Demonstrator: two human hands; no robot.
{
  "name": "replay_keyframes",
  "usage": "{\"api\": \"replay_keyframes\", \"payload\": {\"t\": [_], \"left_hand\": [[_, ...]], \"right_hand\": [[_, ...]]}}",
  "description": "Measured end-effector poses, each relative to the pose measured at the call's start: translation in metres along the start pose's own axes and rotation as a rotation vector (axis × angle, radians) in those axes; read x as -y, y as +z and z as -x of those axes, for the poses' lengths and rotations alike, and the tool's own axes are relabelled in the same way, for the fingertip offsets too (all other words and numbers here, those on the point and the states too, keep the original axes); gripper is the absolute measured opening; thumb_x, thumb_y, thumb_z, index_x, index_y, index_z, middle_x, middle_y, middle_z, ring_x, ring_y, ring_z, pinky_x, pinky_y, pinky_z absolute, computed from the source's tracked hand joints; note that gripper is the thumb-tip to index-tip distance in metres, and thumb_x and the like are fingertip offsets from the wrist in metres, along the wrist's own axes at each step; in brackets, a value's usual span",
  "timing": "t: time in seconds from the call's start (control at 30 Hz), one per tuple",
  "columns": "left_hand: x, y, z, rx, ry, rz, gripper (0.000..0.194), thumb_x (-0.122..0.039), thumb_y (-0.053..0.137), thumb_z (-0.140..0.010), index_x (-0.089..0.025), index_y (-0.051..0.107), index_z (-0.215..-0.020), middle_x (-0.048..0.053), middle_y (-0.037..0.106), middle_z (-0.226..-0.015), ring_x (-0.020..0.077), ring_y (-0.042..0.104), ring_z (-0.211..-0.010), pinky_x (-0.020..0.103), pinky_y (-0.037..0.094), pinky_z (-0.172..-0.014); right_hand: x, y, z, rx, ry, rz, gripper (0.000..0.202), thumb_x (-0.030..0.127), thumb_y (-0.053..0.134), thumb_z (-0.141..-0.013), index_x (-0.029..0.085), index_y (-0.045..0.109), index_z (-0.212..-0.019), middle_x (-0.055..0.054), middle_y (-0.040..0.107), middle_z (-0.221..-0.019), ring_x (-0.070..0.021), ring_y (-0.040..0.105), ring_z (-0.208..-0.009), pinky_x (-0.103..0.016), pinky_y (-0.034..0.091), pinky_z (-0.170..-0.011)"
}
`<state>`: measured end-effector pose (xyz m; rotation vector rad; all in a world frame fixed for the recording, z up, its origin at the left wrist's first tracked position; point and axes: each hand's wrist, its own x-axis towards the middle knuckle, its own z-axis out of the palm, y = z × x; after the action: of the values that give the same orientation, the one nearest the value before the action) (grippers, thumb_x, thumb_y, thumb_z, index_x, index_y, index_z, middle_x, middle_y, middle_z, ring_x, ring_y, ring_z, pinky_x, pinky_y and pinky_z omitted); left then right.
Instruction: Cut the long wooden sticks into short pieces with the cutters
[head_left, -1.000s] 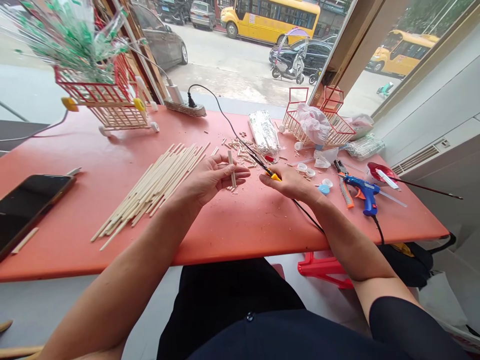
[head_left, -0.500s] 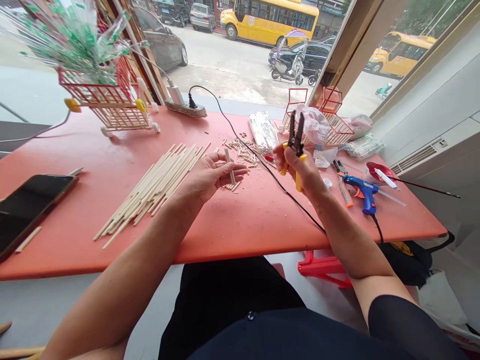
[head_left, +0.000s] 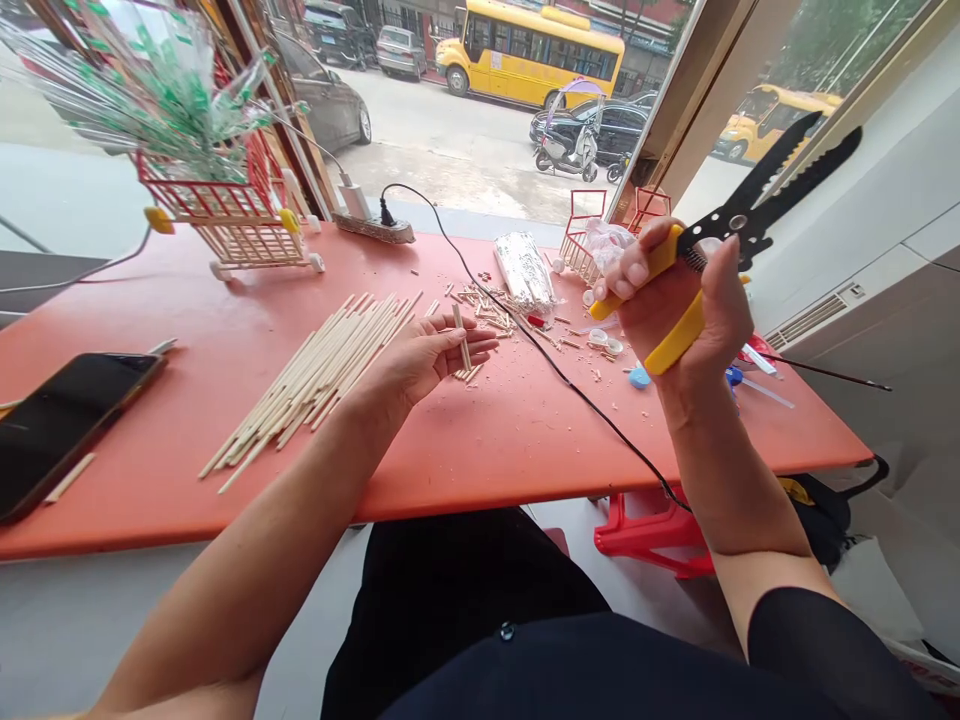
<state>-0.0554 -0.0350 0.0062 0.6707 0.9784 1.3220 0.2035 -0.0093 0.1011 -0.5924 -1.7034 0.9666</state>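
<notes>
My left hand [head_left: 431,355] pinches a short wooden stick [head_left: 462,338] between thumb and fingers, palm turned up above the table. Raised at the right, my right hand [head_left: 690,290] grips wire strippers [head_left: 739,222] by their yellow handles [head_left: 679,335]. Their black jaws stand a little apart, pointing up and to the right, with nothing between them. A pile of long wooden sticks [head_left: 307,375] lies left of my left hand. Beyond its fingertips are short cut pieces [head_left: 487,305] and crumbs of wood.
A black cable [head_left: 559,365] crosses the table [head_left: 480,460] from the power strip [head_left: 375,228]. At left are a phone [head_left: 79,425] and a small stick-built cart [head_left: 225,215]. A foil-like packet [head_left: 523,270] and another small cart [head_left: 581,245] stand at the back. A blue cap [head_left: 639,377] lies below my right hand.
My right hand has lifted the wire strippers up, to the right and closer to me, and tilted their jaws rightward. My left hand stays nearly in place with the short stick.
</notes>
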Motion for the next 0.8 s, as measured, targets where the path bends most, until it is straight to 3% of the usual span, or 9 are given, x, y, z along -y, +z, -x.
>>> {"api": "replay_keyframes", "payload": {"t": [0.27, 0.37, 0.5, 0.63, 0.8], "left_hand": [[0.001, 0.002, -0.001, -0.012, -0.023, 0.026, 0.018, 0.003, 0.058, -0.089, -0.009, 0.072, -0.085, 0.021, 0.083, -0.089, 0.0299, 0.085, -0.089, 0.050, 0.066, -0.096], [0.001, 0.003, 0.001, 0.005, -0.018, 0.022, 0.016, 0.003, 0.062, -0.085, -0.009, 0.072, -0.086, 0.020, 0.084, -0.091, 0.0291, 0.085, -0.089, 0.051, 0.065, -0.099], [0.002, 0.002, 0.001, 0.032, -0.027, 0.011, 0.014, 0.002, 0.065, -0.084, -0.010, 0.073, -0.086, 0.018, 0.084, -0.091, 0.0288, 0.085, -0.090, 0.050, 0.066, -0.098], [0.004, 0.001, 0.000, 0.063, -0.013, 0.011, 0.013, 0.000, 0.067, -0.082, -0.010, 0.074, -0.087, 0.019, 0.084, -0.093, 0.0295, 0.085, -0.090, 0.051, 0.066, -0.098], [0.004, 0.004, 0.002, 0.064, -0.026, -0.018, 0.010, -0.002, 0.069, -0.083, -0.011, 0.073, -0.085, 0.017, 0.084, -0.091, 0.0287, 0.085, -0.088, 0.051, 0.066, -0.099]], "right_hand": [[0.014, -0.020, 0.020, -0.015, -0.033, 0.129, 0.055, 0.083, 0.047, -0.092, 0.034, 0.065, -0.108, -0.008, 0.049, -0.091, -0.0296, 0.054, -0.090, -0.050, 0.052, -0.085], [0.016, -0.029, 0.030, -0.061, -0.053, 0.073, 0.041, 0.073, 0.058, -0.093, 0.033, 0.068, -0.100, -0.006, 0.046, -0.086, -0.0271, 0.051, -0.083, -0.050, 0.050, -0.088], [0.013, -0.048, 0.050, -0.145, -0.081, 0.062, 0.033, 0.061, 0.075, -0.090, 0.030, 0.080, -0.101, -0.007, 0.053, -0.085, -0.0244, 0.053, -0.081, -0.046, 0.046, -0.087], [0.006, -0.077, 0.076, -0.257, -0.042, 0.263, 0.033, 0.057, 0.077, -0.090, 0.027, 0.079, -0.101, -0.007, 0.061, -0.088, -0.0234, 0.059, -0.081, -0.042, 0.045, -0.079], [-0.003, -0.120, 0.107, -0.341, 0.039, 0.666, 0.037, 0.058, 0.066, -0.098, 0.025, 0.073, -0.111, -0.004, 0.068, -0.091, -0.0216, 0.066, -0.087, -0.039, 0.051, -0.086]]}}
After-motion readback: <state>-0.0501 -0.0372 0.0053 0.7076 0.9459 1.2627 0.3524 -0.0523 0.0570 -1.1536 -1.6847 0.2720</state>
